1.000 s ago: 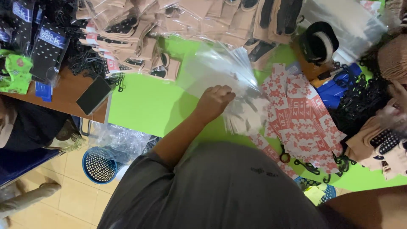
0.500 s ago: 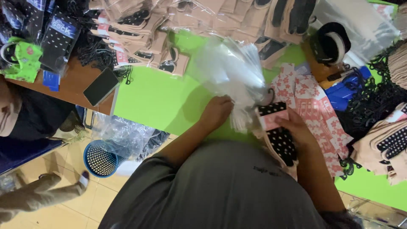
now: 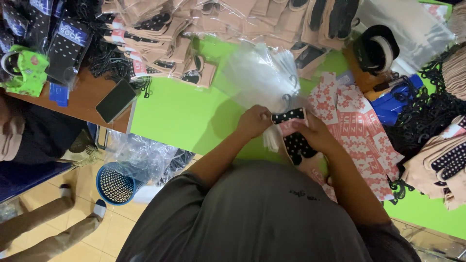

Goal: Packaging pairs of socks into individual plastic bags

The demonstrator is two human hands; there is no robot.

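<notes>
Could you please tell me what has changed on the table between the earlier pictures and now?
The right hand came in from the right carrying a black dotted sock and now meets the left hand at the mouth of the clear bag, which the left hand has lifted. The phone and blue basket stayed put.

Person in a dark grey shirt (image 3: 262, 218), seen from above.
Short sleeves end at the upper arms; forearms bare; small dark lettering sits on the chest, lower centre of the frame; no rings or watch visible.

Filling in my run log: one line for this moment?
left hand: holds clear bag | right hand: holds dotted socks | green table
</notes>
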